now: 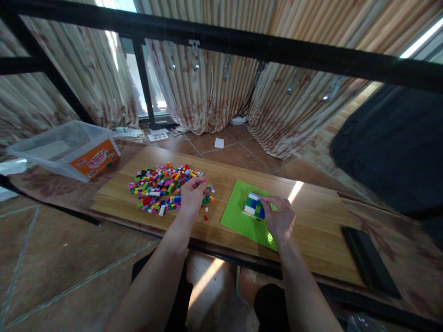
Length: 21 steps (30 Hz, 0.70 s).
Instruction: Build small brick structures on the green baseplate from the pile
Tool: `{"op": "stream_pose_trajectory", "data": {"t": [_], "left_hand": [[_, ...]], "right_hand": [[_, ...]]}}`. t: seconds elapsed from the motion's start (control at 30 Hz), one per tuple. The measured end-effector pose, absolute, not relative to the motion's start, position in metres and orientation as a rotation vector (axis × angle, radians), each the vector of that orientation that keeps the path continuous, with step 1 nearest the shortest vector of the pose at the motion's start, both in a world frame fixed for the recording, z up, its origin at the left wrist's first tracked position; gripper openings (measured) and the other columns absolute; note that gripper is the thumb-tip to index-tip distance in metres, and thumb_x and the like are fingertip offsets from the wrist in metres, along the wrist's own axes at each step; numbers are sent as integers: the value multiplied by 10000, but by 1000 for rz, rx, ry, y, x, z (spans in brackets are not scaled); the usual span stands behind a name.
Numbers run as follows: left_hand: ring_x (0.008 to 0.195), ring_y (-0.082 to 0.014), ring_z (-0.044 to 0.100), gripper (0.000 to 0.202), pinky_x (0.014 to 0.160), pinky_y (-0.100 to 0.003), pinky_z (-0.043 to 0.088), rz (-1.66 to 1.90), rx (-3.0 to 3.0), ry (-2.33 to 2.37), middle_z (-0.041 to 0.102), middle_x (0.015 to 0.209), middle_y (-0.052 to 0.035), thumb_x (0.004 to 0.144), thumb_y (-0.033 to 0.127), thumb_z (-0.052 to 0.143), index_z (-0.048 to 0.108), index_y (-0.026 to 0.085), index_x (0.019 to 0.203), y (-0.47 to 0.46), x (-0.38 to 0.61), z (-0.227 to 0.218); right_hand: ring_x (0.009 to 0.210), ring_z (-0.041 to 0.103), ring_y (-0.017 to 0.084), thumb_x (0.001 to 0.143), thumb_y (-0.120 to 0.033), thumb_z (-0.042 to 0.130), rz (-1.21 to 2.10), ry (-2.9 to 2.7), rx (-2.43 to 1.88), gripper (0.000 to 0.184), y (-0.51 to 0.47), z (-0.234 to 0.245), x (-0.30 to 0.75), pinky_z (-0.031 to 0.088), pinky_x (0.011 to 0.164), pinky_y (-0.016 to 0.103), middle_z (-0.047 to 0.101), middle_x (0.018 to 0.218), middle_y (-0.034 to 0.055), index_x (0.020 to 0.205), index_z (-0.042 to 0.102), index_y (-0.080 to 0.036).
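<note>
Over the right edge of a pile of loose multicoloured building bricks (162, 186) is my left hand (194, 191), its fingers drawn together; whatever they hold, if anything, is too small to tell. A light green studded baseplate (235, 212) lies to the right of the pile. On it stands a low block of joined bricks (249, 205) in white, blue and green. My right hand (281, 216) pinches a small building brick at the right side of this block, with the brick mostly hidden by the fingertips. A few stray bricks (206, 218) lie between the pile and the baseplate.
A clear plastic box (58, 152) with an orange label stands at the table's left end. A black flat object (368, 260) lies at the right end of the wooden board (318, 221). A black metal bar (221, 44) crosses in front of the curtains (207, 92).
</note>
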<state>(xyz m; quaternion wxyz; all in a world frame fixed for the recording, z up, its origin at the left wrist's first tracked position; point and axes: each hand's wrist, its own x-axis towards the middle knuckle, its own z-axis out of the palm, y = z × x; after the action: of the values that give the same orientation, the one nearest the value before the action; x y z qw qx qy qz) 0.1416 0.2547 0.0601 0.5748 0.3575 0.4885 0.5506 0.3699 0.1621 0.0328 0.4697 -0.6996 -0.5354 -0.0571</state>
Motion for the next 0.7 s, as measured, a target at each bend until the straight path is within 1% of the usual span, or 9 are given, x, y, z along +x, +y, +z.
{"op": "stream_pose_trajectory", "data": {"t": [0.27,0.5,0.7], "left_hand": [[547,-86,573,232,543,-208,437,1289,849,1132,674,688,-21,600,244,745,692,139,799,255,141,59],[525,-84,556,225,521,-206,431,1285,848,1138,648,644,-9,593,247,745,680,138,779,256,143,57],[542,-91,572,207,534,-213,440,1268,850,1142,662,667,-20,601,246,748,679,140,765,254,143,59]], "right_hand": [[830,611,218,841,-309,546,-192,-1402,-1719,209,163,31,373,487,830,388,715,795,38,754,723,-241],[835,594,222,862,-272,505,-193,-1544,-1714,235,163,36,375,475,839,394,706,809,47,758,713,-234],[836,588,220,866,-277,511,-206,-1517,-1728,229,163,35,372,466,849,392,700,819,51,767,712,-233]]}}
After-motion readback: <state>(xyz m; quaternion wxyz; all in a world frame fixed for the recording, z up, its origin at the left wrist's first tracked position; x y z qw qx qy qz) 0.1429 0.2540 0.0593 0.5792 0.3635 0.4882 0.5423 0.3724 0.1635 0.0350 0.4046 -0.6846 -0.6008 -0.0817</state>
